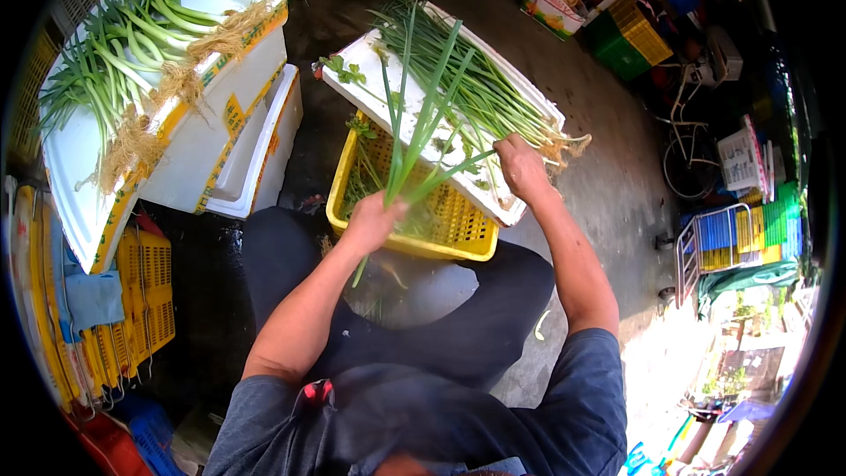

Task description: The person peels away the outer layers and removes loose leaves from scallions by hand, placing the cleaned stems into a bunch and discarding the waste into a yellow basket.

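Before me, my left hand (374,221) grips a few long green leafy stalks (423,119) near their lower part, above the front of a yellow plastic crate (413,251). Fingertips of my right hand (522,168) pinch the end of one leaf that bends out to the right from this bunch. A white foam lid (363,96) rests across the crate, bearing a pile of thin green stalks with roots (482,86) and some loose leafy sprigs (347,71). Leafy scraps (360,178) lie inside the crate.
At the left, stacked white foam boxes (198,158) carry leeks with pale roots (142,53) on top. Yellow crates (145,291) stand lower left. A metal trolley with coloured crates (717,238), a bicycle wheel (691,165) and a green crate (618,53) are at the right.
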Demonstrator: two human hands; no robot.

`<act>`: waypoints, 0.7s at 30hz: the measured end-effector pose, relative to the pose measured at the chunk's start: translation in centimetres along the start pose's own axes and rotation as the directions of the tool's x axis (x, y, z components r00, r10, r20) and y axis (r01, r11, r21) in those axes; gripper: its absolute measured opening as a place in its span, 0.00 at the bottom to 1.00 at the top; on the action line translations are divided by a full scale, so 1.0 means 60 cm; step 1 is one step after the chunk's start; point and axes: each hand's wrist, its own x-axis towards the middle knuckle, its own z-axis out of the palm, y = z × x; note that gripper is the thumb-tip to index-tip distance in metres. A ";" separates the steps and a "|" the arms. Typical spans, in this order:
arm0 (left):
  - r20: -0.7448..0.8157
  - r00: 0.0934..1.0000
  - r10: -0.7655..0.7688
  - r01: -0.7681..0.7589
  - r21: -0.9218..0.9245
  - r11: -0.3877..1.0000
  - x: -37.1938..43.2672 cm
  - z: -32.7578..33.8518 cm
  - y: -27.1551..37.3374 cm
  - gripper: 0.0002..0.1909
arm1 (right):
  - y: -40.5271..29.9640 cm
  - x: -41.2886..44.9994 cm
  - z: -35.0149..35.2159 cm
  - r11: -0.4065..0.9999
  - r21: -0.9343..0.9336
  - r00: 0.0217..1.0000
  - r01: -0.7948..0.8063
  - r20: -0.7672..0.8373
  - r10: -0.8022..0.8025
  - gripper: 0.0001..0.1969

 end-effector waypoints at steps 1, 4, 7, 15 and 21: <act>0.002 1.000 -0.006 0.006 -0.001 1.000 0.001 -0.001 -0.002 0.12 | 0.001 -0.009 0.004 1.000 0.007 1.000 -0.004 -0.027 0.004 0.09; -0.019 0.991 0.132 -0.132 0.018 0.991 0.007 -0.003 0.001 0.08 | -0.002 -0.017 0.025 0.996 -0.006 0.993 -0.092 -0.071 0.091 0.05; 0.005 0.996 0.084 -0.084 0.033 0.996 0.013 0.001 -0.005 0.08 | -0.006 -0.016 0.046 0.988 0.019 0.983 -0.150 -0.108 0.151 0.05; -0.023 1.000 -0.002 0.003 0.035 0.999 0.007 -0.009 0.003 0.10 | 0.007 0.001 0.122 0.941 0.061 0.924 -0.334 -0.178 0.340 0.05; -0.104 0.989 -0.104 0.044 -0.467 0.883 -0.001 -0.023 0.028 0.08 | 0.013 -0.042 0.118 0.712 0.557 0.892 -0.427 0.130 0.434 0.14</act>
